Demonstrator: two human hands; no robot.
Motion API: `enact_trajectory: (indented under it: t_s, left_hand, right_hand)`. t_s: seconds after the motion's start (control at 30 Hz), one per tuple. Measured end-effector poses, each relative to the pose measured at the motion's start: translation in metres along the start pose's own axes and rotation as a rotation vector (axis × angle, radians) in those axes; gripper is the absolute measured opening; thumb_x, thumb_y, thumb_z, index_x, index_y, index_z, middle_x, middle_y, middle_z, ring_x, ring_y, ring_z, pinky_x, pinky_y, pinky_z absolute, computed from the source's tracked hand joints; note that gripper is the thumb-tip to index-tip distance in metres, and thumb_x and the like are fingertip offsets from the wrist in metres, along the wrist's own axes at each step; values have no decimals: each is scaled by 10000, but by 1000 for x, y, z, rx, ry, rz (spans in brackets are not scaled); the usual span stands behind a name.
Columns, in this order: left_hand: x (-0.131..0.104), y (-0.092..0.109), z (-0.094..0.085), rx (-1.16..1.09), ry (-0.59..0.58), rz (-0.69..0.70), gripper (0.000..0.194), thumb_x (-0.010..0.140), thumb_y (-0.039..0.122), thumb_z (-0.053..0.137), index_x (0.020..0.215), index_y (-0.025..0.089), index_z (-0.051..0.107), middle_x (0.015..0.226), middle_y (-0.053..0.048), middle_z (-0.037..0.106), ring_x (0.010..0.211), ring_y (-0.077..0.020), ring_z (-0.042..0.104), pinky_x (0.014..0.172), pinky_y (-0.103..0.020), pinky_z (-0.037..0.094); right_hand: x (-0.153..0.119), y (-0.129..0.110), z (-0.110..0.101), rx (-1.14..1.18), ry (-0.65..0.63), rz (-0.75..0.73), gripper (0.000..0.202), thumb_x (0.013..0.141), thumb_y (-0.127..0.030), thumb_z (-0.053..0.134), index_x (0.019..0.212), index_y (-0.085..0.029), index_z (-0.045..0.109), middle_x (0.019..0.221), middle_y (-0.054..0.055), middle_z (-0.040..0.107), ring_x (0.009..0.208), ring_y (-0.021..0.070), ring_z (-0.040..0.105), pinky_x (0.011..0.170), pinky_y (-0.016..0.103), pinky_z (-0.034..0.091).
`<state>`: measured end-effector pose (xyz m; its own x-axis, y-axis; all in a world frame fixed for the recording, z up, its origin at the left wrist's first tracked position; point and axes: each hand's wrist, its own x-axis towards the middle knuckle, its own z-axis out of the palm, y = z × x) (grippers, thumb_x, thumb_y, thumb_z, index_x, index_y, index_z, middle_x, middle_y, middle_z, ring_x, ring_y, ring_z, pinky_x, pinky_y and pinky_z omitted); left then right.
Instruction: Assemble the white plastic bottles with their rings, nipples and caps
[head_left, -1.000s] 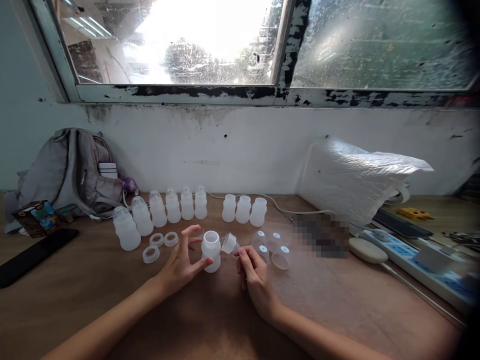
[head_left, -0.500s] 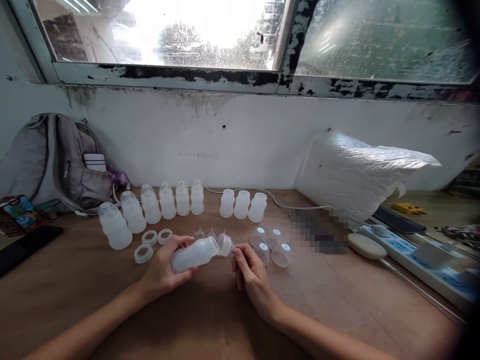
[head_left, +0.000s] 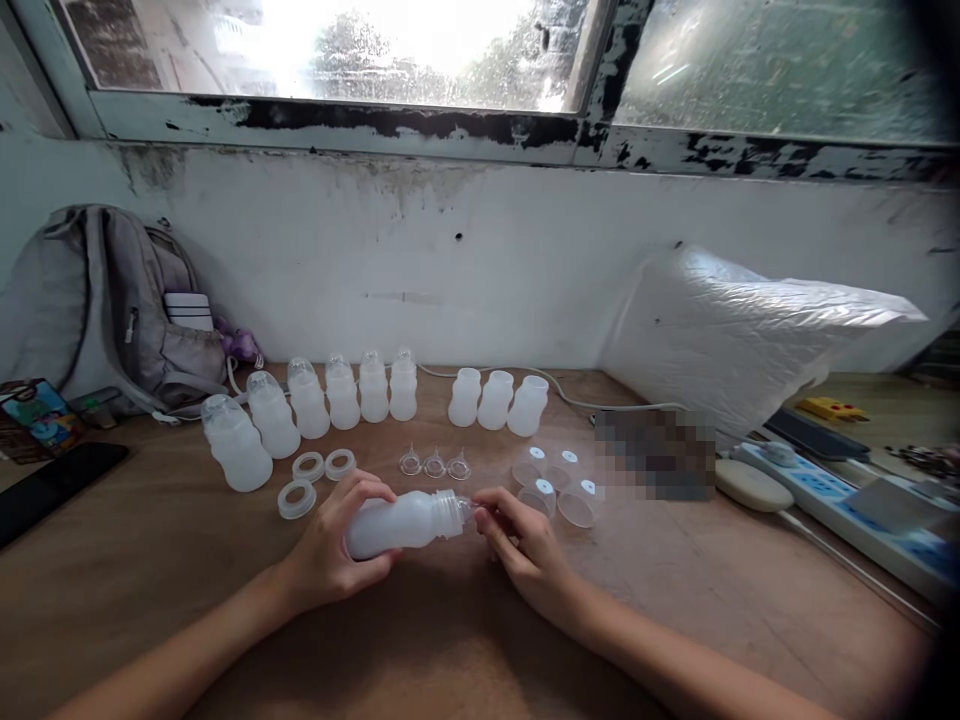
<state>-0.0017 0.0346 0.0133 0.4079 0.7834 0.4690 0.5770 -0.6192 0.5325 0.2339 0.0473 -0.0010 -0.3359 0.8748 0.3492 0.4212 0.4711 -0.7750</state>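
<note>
So from the head cam: your left hand (head_left: 330,550) comes in from the lower left with the forearm angled across the desk (head_left: 187,620), and it's wrapped around the body of a white bottle (head_left: 401,522), thumb on the near side, fingers curled over the top. Your right hand (head_left: 529,545) reaches in from the lower right, fingers pressed together in a pinch right at the bottle's mouth, on a small clear nipple (head_left: 466,509). I think it's touching the neck, but it's see-through and tiny, so hard to be sure.

The bottle is lying on its side, long axis running left to right, roughly parallel to the near edge of the desk. The threaded neck points right toward your right hand and the base points left. It's held about mid-desk, just above or on the wood.

Writing-wise there's not much to read. The loose clear caps (head_left: 555,485) just beyond your right hand have little blue-and-white round stickers, too small to make out. The carton (head_left: 37,420) at the left edge has colourful print, also unreadable.

Three more nipples (head_left: 435,463) sit just behind the bottle, three rings (head_left: 315,480) lie to the left of your left hand, and a row of bottles (head_left: 360,395) lines the back edge near the wall.
</note>
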Motion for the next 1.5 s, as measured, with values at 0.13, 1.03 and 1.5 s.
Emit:
enact_trajectory:
  t_s: [0.13,1.03,1.5]
  left_hand:
    - [-2,1,2,23,15,38,327,650,192,566,951,201,439,932,-55,498,906,-198,479,785,-338,406]
    - [-12,-6,9,157,25,209,353,658,224,578,985,202,448,928,-71,502,847,-183,498,723,-306,432]
    - [2,22,5,-417,-231,-301,286,749,357,485,954,168,548,869,-35,557,762,-157,534,661,-251,439]
  right_hand:
    - [-1,0,0,6,-5,-7,265,842,-343,386,645,-177,447,540,-32,395,490,83,350,475,209,280]
    - [-3,-5,-2,132,-60,54,399,830,-411,380,521,-181,278,499,-46,255,468,74,236,456,229,195]
    - [-2,-16,-3,570,-171,178,433,718,-367,584,1104,-215,461,957,55,560,770,143,551,645,256,452]
